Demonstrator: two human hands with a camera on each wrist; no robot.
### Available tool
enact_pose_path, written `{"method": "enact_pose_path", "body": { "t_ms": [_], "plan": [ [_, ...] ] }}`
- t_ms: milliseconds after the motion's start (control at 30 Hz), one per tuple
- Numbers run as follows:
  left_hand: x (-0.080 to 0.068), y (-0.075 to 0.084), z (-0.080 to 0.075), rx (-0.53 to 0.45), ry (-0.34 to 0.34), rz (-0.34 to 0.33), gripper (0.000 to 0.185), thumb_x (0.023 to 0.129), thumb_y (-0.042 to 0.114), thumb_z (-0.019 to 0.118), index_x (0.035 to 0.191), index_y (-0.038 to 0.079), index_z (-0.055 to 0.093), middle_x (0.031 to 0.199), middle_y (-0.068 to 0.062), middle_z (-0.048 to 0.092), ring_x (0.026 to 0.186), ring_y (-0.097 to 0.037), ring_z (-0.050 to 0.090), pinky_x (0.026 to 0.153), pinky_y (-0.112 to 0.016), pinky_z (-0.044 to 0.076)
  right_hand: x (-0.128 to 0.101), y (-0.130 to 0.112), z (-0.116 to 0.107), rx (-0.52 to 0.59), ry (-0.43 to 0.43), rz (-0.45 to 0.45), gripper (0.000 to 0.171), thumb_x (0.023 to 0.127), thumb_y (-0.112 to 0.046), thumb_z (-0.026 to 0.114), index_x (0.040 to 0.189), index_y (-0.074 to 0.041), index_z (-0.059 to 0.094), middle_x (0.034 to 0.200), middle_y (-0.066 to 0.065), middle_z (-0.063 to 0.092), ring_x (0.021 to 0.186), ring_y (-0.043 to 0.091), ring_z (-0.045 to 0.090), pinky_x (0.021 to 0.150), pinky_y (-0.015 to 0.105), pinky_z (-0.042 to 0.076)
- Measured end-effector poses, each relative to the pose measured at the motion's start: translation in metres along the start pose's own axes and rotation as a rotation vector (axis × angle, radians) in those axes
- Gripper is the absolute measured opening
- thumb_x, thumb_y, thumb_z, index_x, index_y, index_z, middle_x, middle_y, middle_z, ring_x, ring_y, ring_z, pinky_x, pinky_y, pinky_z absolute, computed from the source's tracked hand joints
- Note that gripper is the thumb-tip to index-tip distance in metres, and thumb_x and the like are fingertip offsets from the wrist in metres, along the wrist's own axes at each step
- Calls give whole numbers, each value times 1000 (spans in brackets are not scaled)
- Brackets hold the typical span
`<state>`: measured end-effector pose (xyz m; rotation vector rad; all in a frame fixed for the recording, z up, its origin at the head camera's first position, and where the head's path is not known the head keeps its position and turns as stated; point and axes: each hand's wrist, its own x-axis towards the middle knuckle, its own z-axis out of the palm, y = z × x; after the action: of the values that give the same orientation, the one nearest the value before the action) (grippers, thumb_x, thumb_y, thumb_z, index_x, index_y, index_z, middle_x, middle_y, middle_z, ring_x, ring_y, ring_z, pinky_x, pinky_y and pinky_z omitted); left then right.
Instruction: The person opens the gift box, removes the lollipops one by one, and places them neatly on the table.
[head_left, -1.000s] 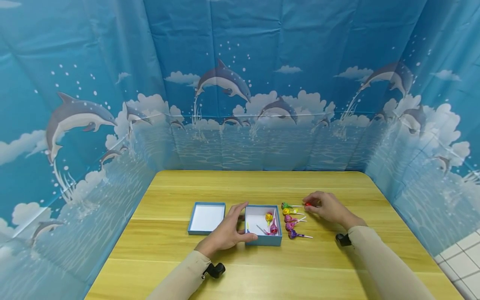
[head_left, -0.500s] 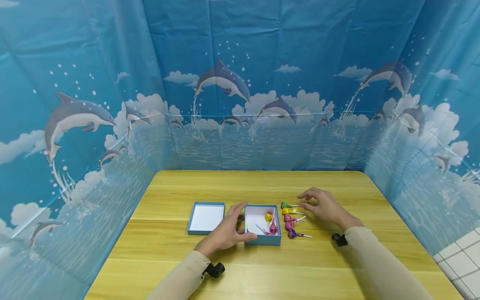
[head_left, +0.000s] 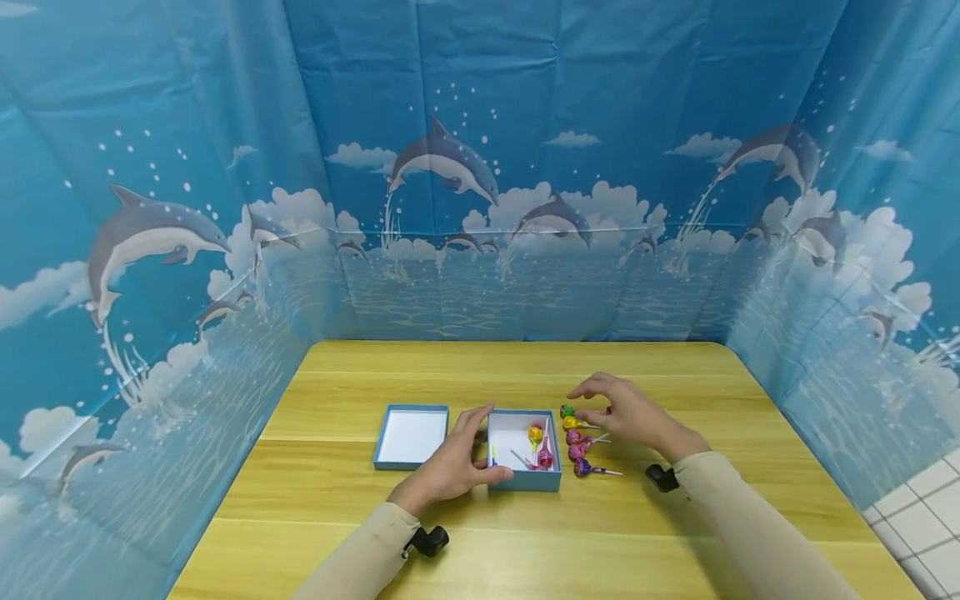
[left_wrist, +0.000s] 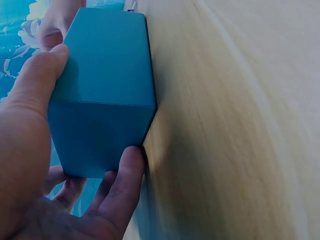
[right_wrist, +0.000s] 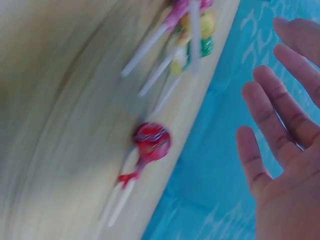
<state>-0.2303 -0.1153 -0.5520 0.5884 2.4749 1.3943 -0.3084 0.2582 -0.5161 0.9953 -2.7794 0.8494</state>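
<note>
Sleeves in beige cover both forearms reaching over a wooden table [head_left: 420, 383]. Nearest of all, the left hand [head_left: 450, 462] grips the open blue box [head_left: 523, 482] by its near left corner, thumb along the front wall and fingers curled over the left wall. Inside the box lie a yellow lollipop [head_left: 536, 433] and a pink lollipop [head_left: 546, 457]. Just left of the box sits its shallow lid [head_left: 412, 435], white inside, apart from the box.

Just right of the box, a short row of wrapped lollipops [head_left: 579, 440] lies on the table: purple nearest, then pink ones, yellow, and green farthest. The right hand [head_left: 626, 412] hovers over the far end of that row, fingers spread and relaxed, holding nothing. A red lollipop [right_wrist: 150, 142] lies on the table beneath that hand, right of the row.

Beyond the box, a blue backdrop [head_left: 480, 167] printed with dolphins and clouds surrounds the table.
</note>
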Motion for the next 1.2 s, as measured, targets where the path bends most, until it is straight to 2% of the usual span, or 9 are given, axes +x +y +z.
{"method": "enact_pose_path", "body": {
  "t_ms": [200,333,500,667,833,967,1200],
  "plan": [
    [0,-2,1,-18,5,-15,113,104,41,92,189,20,21,191,-16,25,160,-34,54,115,-31,66,9,-21,2,-17,-25,-87,30,109,-21,86,138,-11,83,133,6,80,121,38,78,101,65,68],
    [0,-1,0,-47,0,-18,114,103,38,93,189,19,20,191,-17,25,158,-36,56,115,-33,67,15,-35,6,-50,-47,-129,30,109,-22,86,138,-15,83,135,4,80,124,33,78,103,61,68],
    [-1,-1,0,-71,-8,-11,114,103,36,93,189,16,19,190,-19,24,159,-39,57,115,-31,66,22,-50,11,-56,-109,-140,29,110,-25,85,139,-21,83,138,0,79,129,29,78,109,58,68],
    [-1,1,-1,-35,-7,-6,114,104,38,92,188,16,19,189,-19,26,159,-38,58,115,-32,66,31,-61,13,-14,-172,-174,30,111,-23,84,140,-16,82,138,5,78,123,29,78,104,61,68],
    [0,1,-1,-68,-15,1,115,104,36,93,189,16,18,189,-19,25,160,-39,58,114,-30,67,38,-71,19,10,-211,-238,29,111,-18,84,139,-10,82,135,9,79,115,31,79,98,58,70],
    [-1,-1,-1,-68,-22,6,115,104,37,92,189,16,18,190,-20,24,160,-39,58,114,-31,67,42,-76,26,30,-274,-250,29,112,-18,83,140,-10,82,135,12,78,112,32,79,96,53,71],
    [-1,-2,-3,1,-11,5,111,105,44,91,188,22,21,190,-17,26,159,-35,59,116,-36,66,50,-87,31,62,-377,-268,32,111,-20,83,142,-11,82,136,12,77,113,29,78,98,49,72]
  ]
}}
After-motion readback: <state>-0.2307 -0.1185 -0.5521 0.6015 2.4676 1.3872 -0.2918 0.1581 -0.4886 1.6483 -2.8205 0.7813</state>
